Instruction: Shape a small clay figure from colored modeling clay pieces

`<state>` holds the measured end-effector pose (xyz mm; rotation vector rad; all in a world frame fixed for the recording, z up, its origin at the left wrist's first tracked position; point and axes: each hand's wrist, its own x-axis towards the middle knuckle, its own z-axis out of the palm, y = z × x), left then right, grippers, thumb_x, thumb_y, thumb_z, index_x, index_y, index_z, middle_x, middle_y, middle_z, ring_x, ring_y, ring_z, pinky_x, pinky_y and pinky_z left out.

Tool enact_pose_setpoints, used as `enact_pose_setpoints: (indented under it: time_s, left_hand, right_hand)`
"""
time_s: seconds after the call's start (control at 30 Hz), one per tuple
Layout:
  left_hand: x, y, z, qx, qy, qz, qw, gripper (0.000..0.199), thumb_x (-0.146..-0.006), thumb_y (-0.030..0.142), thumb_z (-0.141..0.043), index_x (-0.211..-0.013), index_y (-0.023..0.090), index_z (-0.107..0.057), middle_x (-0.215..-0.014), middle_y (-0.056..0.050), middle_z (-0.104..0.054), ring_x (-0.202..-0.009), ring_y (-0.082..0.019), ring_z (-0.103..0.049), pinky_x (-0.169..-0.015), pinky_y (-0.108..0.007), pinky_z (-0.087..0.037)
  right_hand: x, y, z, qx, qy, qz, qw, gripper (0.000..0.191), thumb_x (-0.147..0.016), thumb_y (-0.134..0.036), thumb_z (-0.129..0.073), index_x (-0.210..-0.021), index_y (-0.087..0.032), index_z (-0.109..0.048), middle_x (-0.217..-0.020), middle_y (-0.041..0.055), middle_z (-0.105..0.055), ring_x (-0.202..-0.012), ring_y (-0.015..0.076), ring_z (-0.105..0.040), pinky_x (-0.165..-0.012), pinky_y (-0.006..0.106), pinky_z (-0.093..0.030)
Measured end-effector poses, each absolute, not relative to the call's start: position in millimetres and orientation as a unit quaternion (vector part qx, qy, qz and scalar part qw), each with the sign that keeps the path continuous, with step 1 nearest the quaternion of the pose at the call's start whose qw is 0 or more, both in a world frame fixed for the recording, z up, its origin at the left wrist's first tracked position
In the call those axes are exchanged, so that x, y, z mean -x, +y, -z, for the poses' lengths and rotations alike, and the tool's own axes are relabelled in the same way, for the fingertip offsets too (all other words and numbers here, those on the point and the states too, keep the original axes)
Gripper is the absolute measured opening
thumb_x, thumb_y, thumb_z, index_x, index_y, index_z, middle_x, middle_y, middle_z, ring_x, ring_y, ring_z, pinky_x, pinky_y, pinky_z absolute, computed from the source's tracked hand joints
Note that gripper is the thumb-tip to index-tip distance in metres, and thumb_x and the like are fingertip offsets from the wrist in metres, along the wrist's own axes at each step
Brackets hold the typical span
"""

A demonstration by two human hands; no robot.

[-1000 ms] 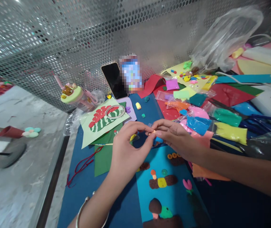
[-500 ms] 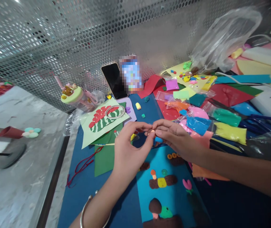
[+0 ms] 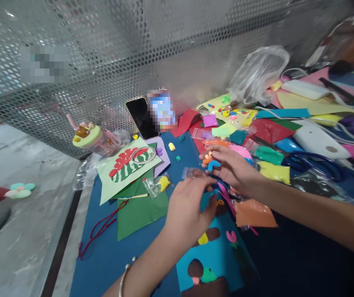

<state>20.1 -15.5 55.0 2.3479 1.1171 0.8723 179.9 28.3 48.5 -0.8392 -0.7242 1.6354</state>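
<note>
Head view. The right hand [image 3: 234,167] is raised over the blue table [image 3: 96,268], its fingers closed on small orange and blue clay pieces [image 3: 214,165] at their tips. The left hand [image 3: 187,202] lies lower and nearer the wearer, holding nothing visible; its thumb and forefinger are curved, with a narrow gap between the tips. Partly beneath the left hand is a bright blue sheet [image 3: 218,258] bearing a brown mushroom cap [image 3: 195,268], a green lump [image 3: 208,275] beside it, and a pink tulip [image 3: 231,236]. Just beyond the left hand lies a clear packet [image 3: 195,173] with brownish contents. Left of that hand are a green sheet [image 3: 141,218] and a packet with a yellow piece [image 3: 164,182]. Near the right forearm lie an orange packet [image 3: 255,213] and a yellow packet [image 3: 274,172]. Farther back, a dark-screened phone [image 3: 141,117] leans against the perforated metal panel [image 3: 111,82].
</note>
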Motion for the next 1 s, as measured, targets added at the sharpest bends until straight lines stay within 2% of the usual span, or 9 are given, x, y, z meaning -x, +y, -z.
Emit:
enact_pose_setpoints:
  time_s: [0.1,0.2,0.3,0.4,0.6,0.8,1.0]
  left_hand:
    - [-35,-22,-49,-0.885,0.38,-0.221,0.154,0.015,-0.082,0.015,-0.056,-0.096,0.019,-0.061,-0.087,-0.003,-0.066,-0.082,-0.022,-0.058,-0.067,-0.036,-0.045]
    - [-46,-24,-43,-0.913,0.371,-0.138,0.101,0.01,-0.083,0.018,-0.056,-0.088,0.018,-0.064,-0.091,-0.006,-0.064,-0.09,-0.025,-0.057,-0.074,-0.041,-0.045]
    - [-53,-25,-36,-0.917,0.372,-0.109,0.089,0.009,-0.08,0.018,-0.059,-0.084,0.018,-0.066,-0.093,-0.008,-0.063,-0.093,-0.026,-0.056,-0.08,-0.045,-0.044]
    - [-54,-28,-30,-0.904,0.379,-0.134,0.143,0.006,-0.08,0.02,-0.062,-0.081,0.02,-0.068,-0.094,-0.006,-0.064,-0.093,-0.025,-0.056,-0.08,-0.043,-0.042]
    - [-50,-38,-29,-0.859,0.406,-0.176,0.258,0.007,-0.074,0.019,-0.07,-0.08,0.024,-0.071,-0.092,-0.002,-0.066,-0.092,-0.022,-0.056,-0.077,-0.04,-0.039]
    - [-48,-47,-30,-0.849,0.42,-0.153,0.281,0.013,-0.068,0.033,-0.08,-0.077,0.027,-0.072,-0.087,0.0,-0.066,-0.088,-0.022,-0.056,-0.072,-0.039,-0.035]
    - [-49,-48,-26,-0.846,0.405,-0.188,0.293,0.011,-0.071,0.017,-0.075,-0.075,0.024,-0.067,-0.087,0.004,-0.068,-0.089,-0.02,-0.057,-0.075,-0.039,-0.034]
  right_hand:
    - [-194,27,-47,0.373,-0.271,-0.674,0.576,0.017,-0.069,-0.027,-0.073,-0.081,-0.023,-0.062,-0.076,-0.0016,-0.067,-0.068,0.01,-0.061,-0.057,0.021,-0.049]
    - [-203,19,-41,0.389,-0.25,-0.665,0.587,0.018,-0.068,-0.028,-0.072,-0.08,-0.022,-0.06,-0.073,-0.002,-0.064,-0.065,0.0105,-0.06,-0.056,0.021,-0.049]
    - [-206,4,-33,0.401,-0.247,-0.679,0.563,0.019,-0.071,-0.032,-0.071,-0.081,-0.022,-0.058,-0.073,-0.0016,-0.063,-0.06,0.0098,-0.058,-0.048,0.02,-0.044]
    - [-207,-10,-24,0.42,-0.251,-0.684,0.542,0.018,-0.074,-0.033,-0.07,-0.082,-0.021,-0.058,-0.076,-0.0007,-0.064,-0.06,0.0098,-0.058,-0.045,0.019,-0.04]
    - [-209,-19,-15,0.404,-0.303,-0.662,0.554,0.016,-0.077,-0.033,-0.068,-0.082,-0.022,-0.057,-0.081,-0.0007,-0.065,-0.066,0.0104,-0.06,-0.048,0.019,-0.038]
    - [-211,-19,-14,0.414,-0.321,-0.656,0.543,0.018,-0.078,-0.035,-0.068,-0.082,-0.023,-0.057,-0.084,0.0007,-0.066,-0.071,0.012,-0.06,-0.051,0.02,-0.039]
    - [-211,-21,-11,0.403,-0.325,-0.667,0.536,0.016,-0.08,-0.035,-0.068,-0.082,-0.022,-0.058,-0.084,0.0009,-0.065,-0.071,0.0114,-0.06,-0.053,0.021,-0.041]
